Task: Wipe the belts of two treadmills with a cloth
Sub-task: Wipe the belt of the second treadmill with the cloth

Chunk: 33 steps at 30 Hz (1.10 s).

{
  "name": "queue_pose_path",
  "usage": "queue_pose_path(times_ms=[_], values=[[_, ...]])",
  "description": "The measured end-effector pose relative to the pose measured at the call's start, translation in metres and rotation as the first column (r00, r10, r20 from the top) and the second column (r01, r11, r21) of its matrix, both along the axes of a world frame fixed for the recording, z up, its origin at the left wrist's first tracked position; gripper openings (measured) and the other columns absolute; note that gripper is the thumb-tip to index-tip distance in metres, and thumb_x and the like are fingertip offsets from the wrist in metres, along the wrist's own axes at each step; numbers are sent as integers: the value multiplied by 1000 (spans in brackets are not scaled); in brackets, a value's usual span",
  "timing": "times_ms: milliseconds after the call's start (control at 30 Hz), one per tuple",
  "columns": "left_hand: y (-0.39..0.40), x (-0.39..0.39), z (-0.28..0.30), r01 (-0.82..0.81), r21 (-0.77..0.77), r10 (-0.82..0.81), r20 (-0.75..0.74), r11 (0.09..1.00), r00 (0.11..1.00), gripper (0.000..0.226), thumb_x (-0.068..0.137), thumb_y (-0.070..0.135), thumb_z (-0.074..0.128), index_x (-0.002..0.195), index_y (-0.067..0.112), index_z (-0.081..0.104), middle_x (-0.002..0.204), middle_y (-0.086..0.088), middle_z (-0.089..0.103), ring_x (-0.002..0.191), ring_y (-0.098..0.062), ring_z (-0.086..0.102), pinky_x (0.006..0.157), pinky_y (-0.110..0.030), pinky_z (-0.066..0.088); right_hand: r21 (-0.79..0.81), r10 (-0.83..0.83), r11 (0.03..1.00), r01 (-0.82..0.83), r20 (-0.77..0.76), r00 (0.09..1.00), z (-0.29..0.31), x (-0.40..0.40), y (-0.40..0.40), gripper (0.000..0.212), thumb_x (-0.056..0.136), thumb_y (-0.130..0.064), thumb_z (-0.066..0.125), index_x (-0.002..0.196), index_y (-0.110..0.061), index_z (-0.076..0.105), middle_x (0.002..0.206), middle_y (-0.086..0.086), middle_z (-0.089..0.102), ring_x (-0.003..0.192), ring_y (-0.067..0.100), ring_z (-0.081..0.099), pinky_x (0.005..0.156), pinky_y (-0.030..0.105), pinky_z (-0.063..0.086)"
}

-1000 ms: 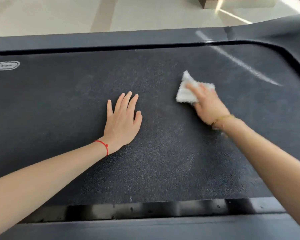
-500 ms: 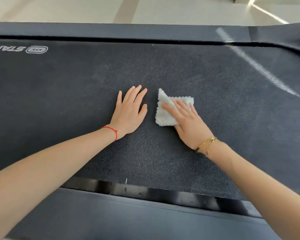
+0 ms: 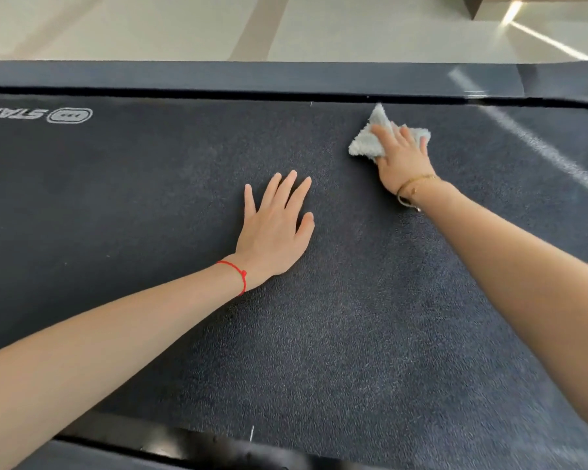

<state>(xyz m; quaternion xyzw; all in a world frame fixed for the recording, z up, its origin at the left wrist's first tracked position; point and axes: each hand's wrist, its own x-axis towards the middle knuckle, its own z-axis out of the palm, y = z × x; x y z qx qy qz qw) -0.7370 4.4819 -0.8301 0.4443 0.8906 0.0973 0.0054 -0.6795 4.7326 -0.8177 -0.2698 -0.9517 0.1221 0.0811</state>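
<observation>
One belt [image 3: 319,334], one cloth [image 3: 367,144], two hands. The right hand [image 3: 403,161] is pressing the cloth flat-fingered at upper right. The left hand [image 3: 275,232] is lying open at centre.

Only one view is showing the scene, so no other view is sharing any part with it. The head camera is sitting above the treadmill belt [image 3: 370,317] and is looking forward and down across its width. It is staying close: both forearms are entering from the bottom corners, and the left hand [image 3: 274,232] is lying near the middle of the picture. The far side rail [image 3: 252,76] is crossing the top, with pale floor [image 3: 150,25] behind it. The wide lens is bending the straight edges.
</observation>
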Motion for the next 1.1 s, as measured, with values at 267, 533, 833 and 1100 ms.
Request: queue_pose_path(times_ms=[267,533,833,1100], values=[[0,-3,-1,-16,11,17,-5,1000,1000,60,100,44,23,158,28,13,166,6,8,153,-15,-1,121,-59,2,8,233,972,-234,27,972,0,-123,-33,52,99,-19,38,150,-22,25,156,9,25,145,29,16,118,52,5],[-4,-5,-1,-3,24,3,10,1000,1000,60,100,46,23,157,31,13,166,7,8,153,-14,-1,121,-58,2,-36,122,991,-126,-98,988,-3,-66,54,61,97,-18,44,152,-28,20,138,20,45,128,40,37,113,48,21],[-1,-2,-3,1,39,-1,10,999,1000,60,100,44,24,157,27,16,165,4,12,153,-17,2,120,-61,2,-1,60,998,-61,-121,991,5,39,42,65,91,-3,43,152,-17,25,133,18,50,122,38,42,107,45,24],[-4,0,0,-2,72,1,8,997,1000,57,102,39,31,156,27,22,164,3,17,152,-17,6,120,-59,3,-16,399,916,-401,-70,914,0,119,-106,67,89,1,42,151,-20,27,154,7,31,143,27,22,120,40,6]])
